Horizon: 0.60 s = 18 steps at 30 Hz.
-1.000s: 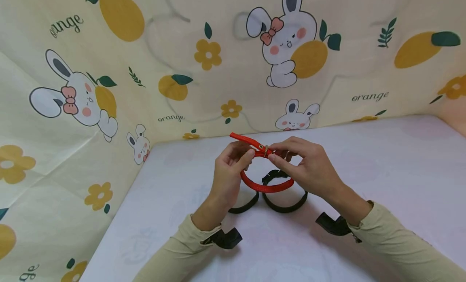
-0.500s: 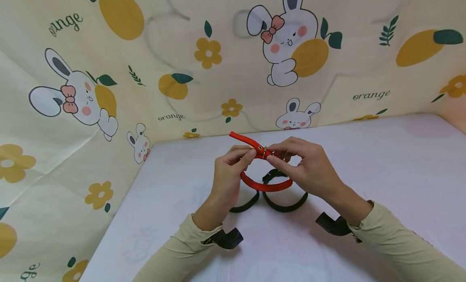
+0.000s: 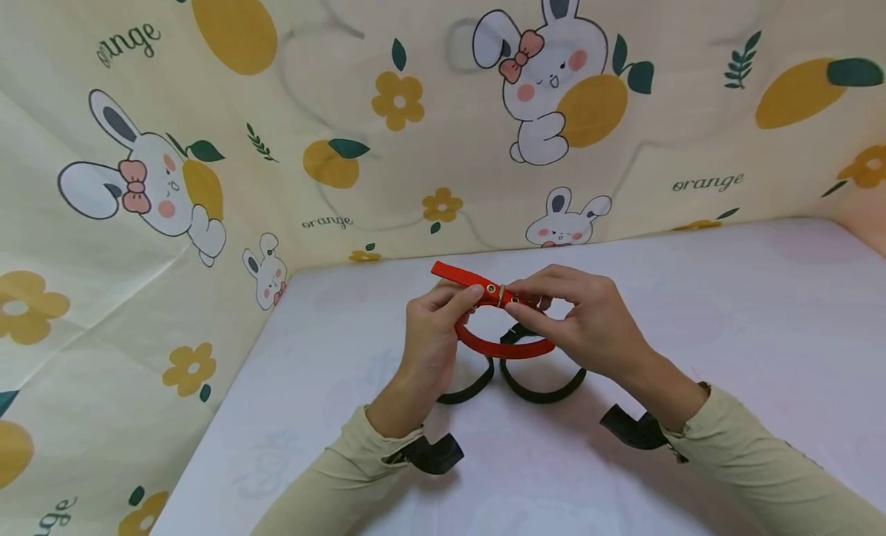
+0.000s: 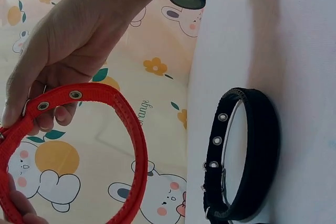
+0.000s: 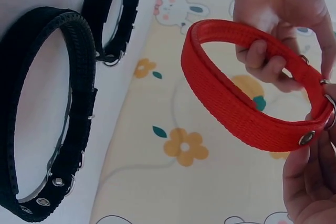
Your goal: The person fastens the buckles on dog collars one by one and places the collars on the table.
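Note:
A red buckle collar [image 3: 507, 351] hangs in a loop above the white table, with metal eyelets along its strap. At the loop's left my left hand [image 3: 431, 336] pinches the strap between thumb and fingers. My right hand [image 3: 597, 321] pinches it on the other side, close to the metal buckle [image 3: 502, 294]. The strap's free end [image 3: 450, 272] sticks out to the upper left, beyond the left hand. Fingers partly cover the buckle. In the right wrist view the padded red band [image 5: 236, 100] faces the camera.
Two black collars stand on the table [image 3: 332, 459] behind and below the red one: the right black collar [image 3: 543, 396] and the left black collar [image 3: 471, 393], partly covered by the left hand. A printed cloth backdrop [image 3: 429, 67] rises along the back and left.
The strap's free end has dipped slightly and its flat, eyeleted face has turned more toward the head camera. The loop has risen a little. Both hands keep their hold.

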Available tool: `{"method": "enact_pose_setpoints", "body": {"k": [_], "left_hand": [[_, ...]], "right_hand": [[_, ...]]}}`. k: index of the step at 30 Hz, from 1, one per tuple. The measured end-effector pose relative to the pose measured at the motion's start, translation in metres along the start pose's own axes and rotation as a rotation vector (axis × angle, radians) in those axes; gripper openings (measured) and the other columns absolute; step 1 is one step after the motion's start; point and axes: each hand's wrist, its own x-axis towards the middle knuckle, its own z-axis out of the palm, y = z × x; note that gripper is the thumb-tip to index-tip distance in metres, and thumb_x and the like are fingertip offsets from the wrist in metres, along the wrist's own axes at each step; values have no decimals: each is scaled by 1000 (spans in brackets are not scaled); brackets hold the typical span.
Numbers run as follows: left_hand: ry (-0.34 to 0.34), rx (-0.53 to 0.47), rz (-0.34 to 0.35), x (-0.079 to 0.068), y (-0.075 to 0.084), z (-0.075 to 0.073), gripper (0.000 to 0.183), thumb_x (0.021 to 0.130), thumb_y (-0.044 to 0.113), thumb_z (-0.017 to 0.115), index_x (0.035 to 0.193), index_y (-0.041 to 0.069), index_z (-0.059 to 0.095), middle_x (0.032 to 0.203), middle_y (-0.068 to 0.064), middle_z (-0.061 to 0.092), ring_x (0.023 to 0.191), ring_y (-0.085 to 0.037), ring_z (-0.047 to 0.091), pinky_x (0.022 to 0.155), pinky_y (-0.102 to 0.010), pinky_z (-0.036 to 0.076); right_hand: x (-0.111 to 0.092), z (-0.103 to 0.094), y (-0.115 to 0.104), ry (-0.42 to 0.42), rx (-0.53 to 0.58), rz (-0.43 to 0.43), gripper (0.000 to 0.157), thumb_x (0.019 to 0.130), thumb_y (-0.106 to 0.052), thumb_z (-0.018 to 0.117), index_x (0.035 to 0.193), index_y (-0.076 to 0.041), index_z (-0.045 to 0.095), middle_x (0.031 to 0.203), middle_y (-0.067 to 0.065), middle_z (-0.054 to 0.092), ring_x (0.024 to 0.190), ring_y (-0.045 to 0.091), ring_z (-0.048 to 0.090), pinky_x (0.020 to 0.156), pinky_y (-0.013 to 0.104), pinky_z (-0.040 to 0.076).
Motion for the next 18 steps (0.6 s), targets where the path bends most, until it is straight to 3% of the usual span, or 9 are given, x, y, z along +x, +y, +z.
{"method": "enact_pose_setpoints", "body": {"k": [5,10,14,18], "left_hand": [[-14,-27,-46,1,2,1,22,93,16,66,99,-2,75,93,3,66,101,-19,55,87,-36,43],[-24,-80,-59,1,2,0,17,93,14,65,91,6,80,94,2,66,106,-19,52,87,-36,42],[-30,-104,-56,1,2,0,17,94,14,65,91,8,80,94,1,67,106,-19,53,89,-38,43],[-41,-107,-70,0,3,1,15,95,17,63,101,8,73,96,3,67,101,-18,54,86,-34,41]], "right_hand": [[0,1,1,6,19,-5,26,82,-12,82,107,-18,78,92,-8,71,78,3,60,62,22,51],[0,1,1,18,34,-24,27,82,-10,81,108,-17,78,92,-8,70,78,4,59,61,20,50],[0,1,1,20,39,-37,28,82,-8,80,108,-16,77,93,-8,70,78,3,59,63,20,50],[0,0,1,18,38,-46,26,83,-8,79,108,-16,77,92,-8,68,78,3,57,62,19,48]]}}
